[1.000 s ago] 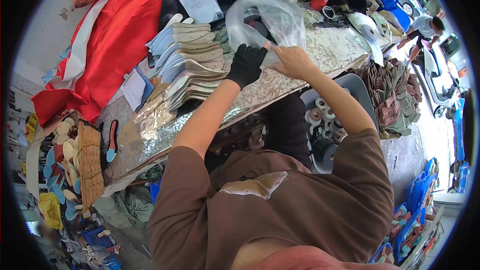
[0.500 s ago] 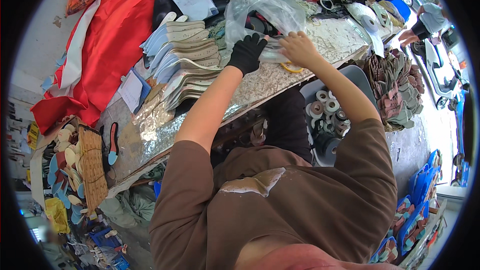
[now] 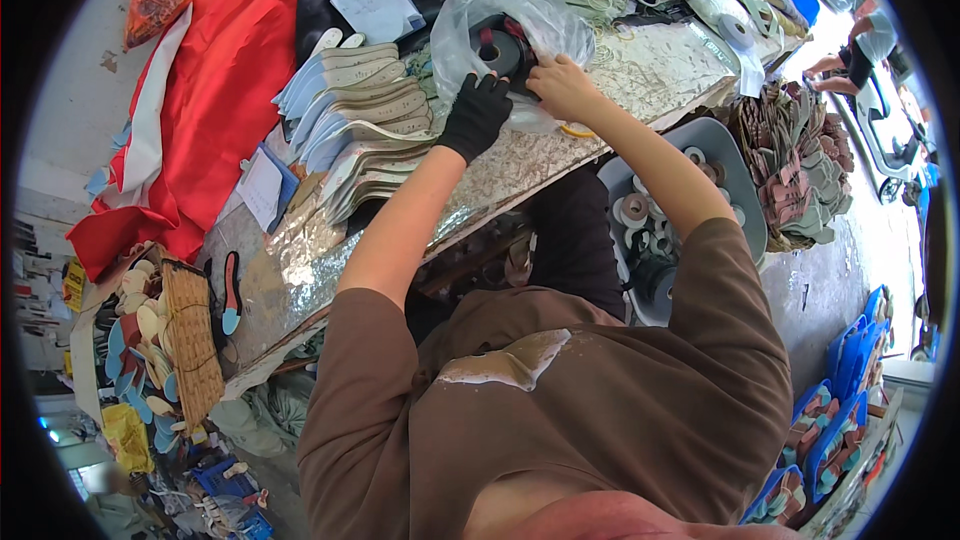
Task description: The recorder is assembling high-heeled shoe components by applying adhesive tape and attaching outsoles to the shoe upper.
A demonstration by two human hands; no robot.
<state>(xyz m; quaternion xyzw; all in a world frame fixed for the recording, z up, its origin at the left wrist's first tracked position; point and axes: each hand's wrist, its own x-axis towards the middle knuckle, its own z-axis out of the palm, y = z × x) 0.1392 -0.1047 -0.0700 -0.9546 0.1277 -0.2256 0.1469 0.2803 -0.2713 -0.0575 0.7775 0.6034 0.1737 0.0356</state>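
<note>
A clear plastic bag (image 3: pixel 455 38) lies open on the workbench (image 3: pixel 530 168), a black roll of tape or strap (image 3: pixel 501 52) showing in its mouth with something red beside it. My left hand (image 3: pixel 477 118), in a black glove with bare fingertips, closes on the bag's near left edge, just below the roll. My right hand (image 3: pixel 560 88), ungloved, grips the rim of the bag on the right side, its fingertips close to the roll. To the left of my left hand stand stacked rows of pale insole-shaped pieces (image 3: pixel 375 118).
Red sheet material (image 3: pixel 215 90) drapes over the left side. A clipboard (image 3: pixel 375 2) lies behind the insole pieces. Below the bench edge sits a grey bin (image 3: pixel 735 175) of tape rolls. Bundled brown pieces (image 3: pixel 795 165) stand right; a wicker basket (image 3: pixel 190 340) is at left.
Both hands have spread the bag's mouth wider, so the black roll inside shows more fully. The view has shifted slightly.
</note>
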